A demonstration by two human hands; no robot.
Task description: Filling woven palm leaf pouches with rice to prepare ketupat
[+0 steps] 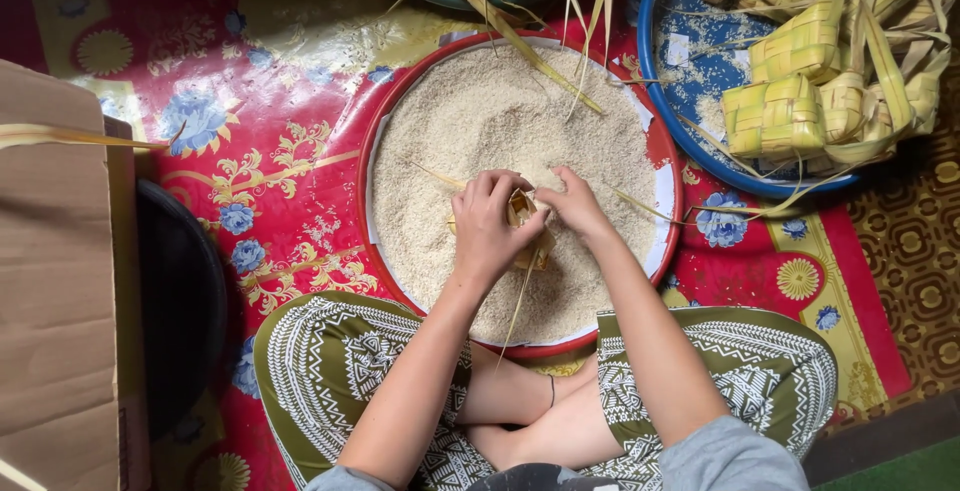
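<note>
At the bottom of the frame we see crossed legs in green patterned trousers [330, 371]. Just above them, in the middle, our left hand [490, 226] curls around a little woven leaf pouch [522, 213], with the fingers bent over its top. Our right hand [572, 201] sits right beside it and pinches the pouch's edge with its fingertips. The pouch peeks out between both hands. It is pale yellow, made of crossed leaf strips, with long thin strips hanging down. Under the hands is a big red round tray [385, 121] full of white rice [480, 121]. Farther off, in the upper right, a blue basin [690, 81] holds many yellow-green woven pouches [800, 81].
</note>
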